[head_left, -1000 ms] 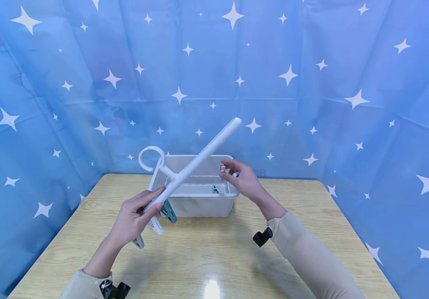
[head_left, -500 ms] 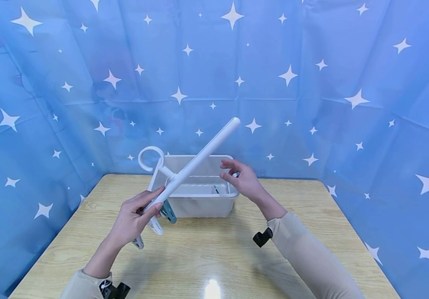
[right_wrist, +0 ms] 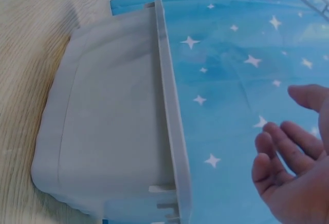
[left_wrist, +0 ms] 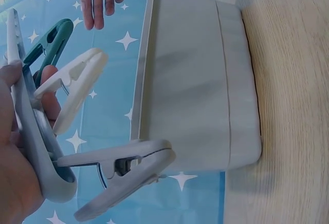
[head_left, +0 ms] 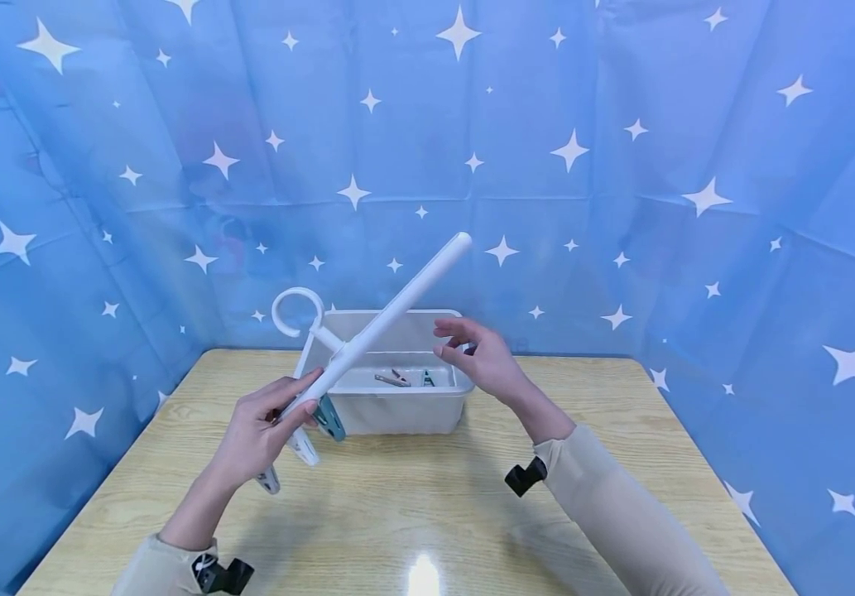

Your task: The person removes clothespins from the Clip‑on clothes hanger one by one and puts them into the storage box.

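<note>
My left hand grips a white clip hanger by the lower end of its bar. The bar slants up to the right, with its round hook at upper left. A green clip, a white clip and a greyish-white clip hang along it in the left wrist view. Over the right end of a white bin hovers my right hand, its fingers loosely bent and holding nothing. Inside the bin lie a small green clip and a small greyish clip with a reddish part.
The bin stands near the back edge of a wooden table. Behind it and on both sides hangs a blue curtain with white stars. A small black camera is strapped at each wrist.
My right hand has let go of a small clip, which dropped into the bin and now shows left of the green one. The hanger has shifted slightly left.
</note>
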Demonstrator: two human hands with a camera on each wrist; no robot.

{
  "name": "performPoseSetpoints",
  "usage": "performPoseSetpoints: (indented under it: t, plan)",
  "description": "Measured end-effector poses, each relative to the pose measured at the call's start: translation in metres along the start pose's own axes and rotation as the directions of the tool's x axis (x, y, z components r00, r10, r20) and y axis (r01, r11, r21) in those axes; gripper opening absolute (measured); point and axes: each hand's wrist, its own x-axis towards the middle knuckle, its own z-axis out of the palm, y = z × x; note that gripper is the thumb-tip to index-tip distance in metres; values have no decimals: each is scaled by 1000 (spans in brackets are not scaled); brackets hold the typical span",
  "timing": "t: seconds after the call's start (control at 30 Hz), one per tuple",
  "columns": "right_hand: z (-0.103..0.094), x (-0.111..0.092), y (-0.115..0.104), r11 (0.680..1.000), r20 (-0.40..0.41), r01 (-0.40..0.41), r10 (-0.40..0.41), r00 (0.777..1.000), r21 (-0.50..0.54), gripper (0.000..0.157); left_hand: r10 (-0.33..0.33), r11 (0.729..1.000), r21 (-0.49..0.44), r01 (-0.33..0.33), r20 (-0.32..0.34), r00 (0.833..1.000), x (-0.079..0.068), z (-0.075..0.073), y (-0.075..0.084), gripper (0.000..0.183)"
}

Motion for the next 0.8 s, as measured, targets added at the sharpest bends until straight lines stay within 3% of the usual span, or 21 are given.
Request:
performPoseSetpoints:
  t: [0.57,0.8]
  plan:
    - [-2,-7,-12,1000,26,22,-23,999,12,46,0,997,83,4,-39,999,3,-6,-3,50]
    - [-1,-9,-14,999,25,34,-34,999,14,44,-20,995,101,22,-18,1000,3,-10,-5,49]
